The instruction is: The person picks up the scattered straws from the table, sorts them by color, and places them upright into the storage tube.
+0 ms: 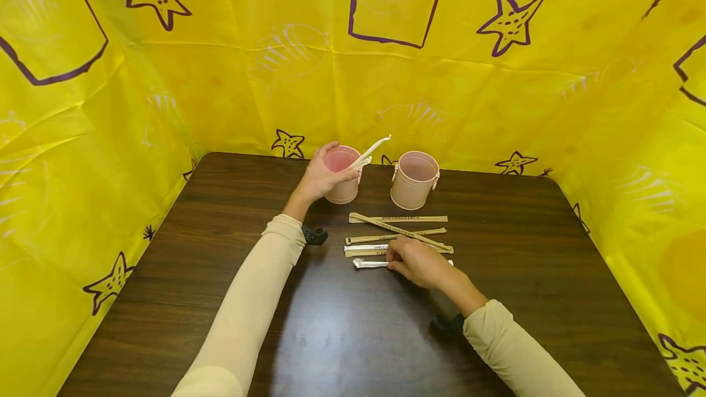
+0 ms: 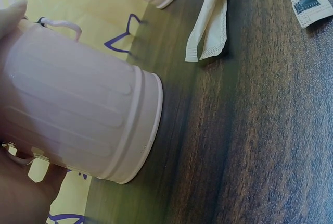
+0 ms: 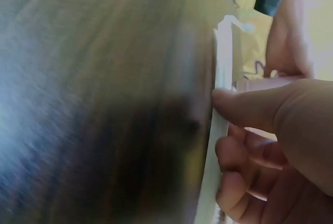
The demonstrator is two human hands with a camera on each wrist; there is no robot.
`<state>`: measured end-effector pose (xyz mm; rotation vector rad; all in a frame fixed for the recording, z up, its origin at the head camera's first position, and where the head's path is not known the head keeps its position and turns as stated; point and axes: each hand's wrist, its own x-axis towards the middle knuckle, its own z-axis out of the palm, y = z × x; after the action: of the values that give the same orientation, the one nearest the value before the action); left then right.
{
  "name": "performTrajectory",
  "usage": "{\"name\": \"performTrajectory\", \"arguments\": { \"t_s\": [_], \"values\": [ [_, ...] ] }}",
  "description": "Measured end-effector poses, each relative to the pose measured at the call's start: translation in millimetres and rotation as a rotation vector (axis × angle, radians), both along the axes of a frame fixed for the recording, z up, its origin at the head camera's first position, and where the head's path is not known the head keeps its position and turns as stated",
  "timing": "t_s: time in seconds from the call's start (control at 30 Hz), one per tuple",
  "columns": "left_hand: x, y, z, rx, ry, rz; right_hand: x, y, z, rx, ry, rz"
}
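Observation:
My left hand [image 1: 321,179] grips the left pink pail [image 1: 344,192], thumb and fingers spread around its rim. In the left wrist view this ribbed pail [image 2: 73,99] shows a small side handle. White paper-wrapped straws [image 1: 376,147] stick out over its rim, leaning right. On the table, my right hand [image 1: 423,263] pinches a white wrapped straw [image 1: 371,264], the nearest of the row. The right wrist view shows the thumb pressed on this straw [image 3: 223,62], with curled fingers beside it. Just beyond lies another white straw [image 1: 364,248], partly covered by the hand.
A second pink pail [image 1: 415,185] stands to the right of the held one. Several brown paper-wrapped straws [image 1: 425,219] lie in front of it, one crossing others diagonally. Yellow patterned cloth [image 1: 353,90] rises behind the dark wooden table [image 1: 325,336].

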<state>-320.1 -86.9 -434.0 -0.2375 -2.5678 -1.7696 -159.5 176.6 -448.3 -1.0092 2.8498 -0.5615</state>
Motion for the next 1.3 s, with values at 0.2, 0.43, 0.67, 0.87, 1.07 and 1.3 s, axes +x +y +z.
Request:
{"name": "performTrajectory", "arguments": {
  "t_s": [0.2,0.43,0.67,0.87,1.07,1.3],
  "values": [
    [-0.4,-1,-0.9,-0.006,0.001,0.006,-6.0,0,13.4,-0.107,-0.004,0.031],
    [0.3,-1,-0.1,0.001,0.001,0.004,-13.4,-8,31.8,-0.213,0.060,0.033],
    [0.3,-2,0.3,-0.006,0.000,0.003,-20.8,-18,50.5,-0.450,0.087,-0.057],
    [0.5,-2,-0.4,-0.003,-0.004,0.000,-28.0,-22,73.1,-0.742,0.229,-0.118],
    [1.1,-1,0.2,0.000,-0.013,-0.002,-38.8,-26,91.6,-1.024,0.333,-0.144],
    [-0.2,-1,-0.1,-0.002,-0.015,-0.001,-53.0,-35,97.1,-1.177,0.291,-0.161]
  ]
}}
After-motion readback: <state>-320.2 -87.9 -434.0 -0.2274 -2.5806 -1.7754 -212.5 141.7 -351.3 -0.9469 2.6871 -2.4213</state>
